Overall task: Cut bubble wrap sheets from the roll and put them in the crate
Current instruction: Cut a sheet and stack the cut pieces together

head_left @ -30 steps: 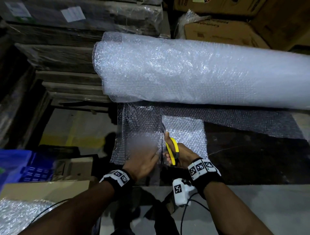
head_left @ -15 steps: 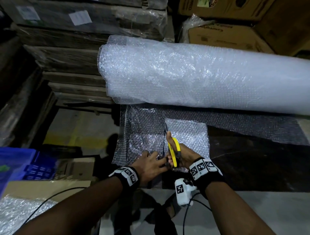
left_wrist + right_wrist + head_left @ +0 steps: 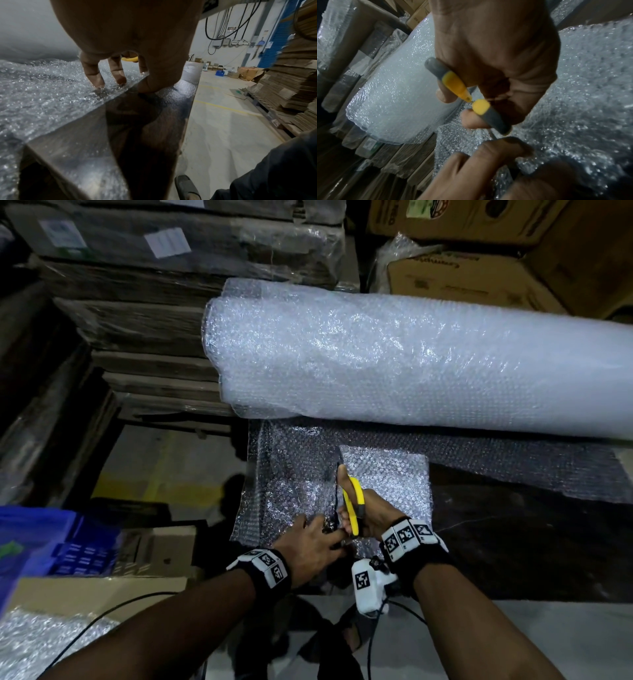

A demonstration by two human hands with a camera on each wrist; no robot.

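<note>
A warehouse or packing floor. Stacks of flattened cardboard (image 3: 289, 86), some stretch-wrapped on a pallet, rise beside a bare concrete floor (image 3: 221, 121) painted with yellow lines. Beyond the stacks, against the far wall (image 3: 228, 44), hang cables and switch boxes, with small cartons below. Printed cardboard boxes (image 3: 455, 278) sit just behind a big bubble wrap roll (image 3: 411, 364), and a blue crate (image 3: 51, 539) stands left of the roll.

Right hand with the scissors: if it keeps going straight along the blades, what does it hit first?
Likely more of the unrolled bubble wrap sheet the right hand is cutting with the scissors, then the big roll lying across its path. Depth to the roll is unclear.
</note>
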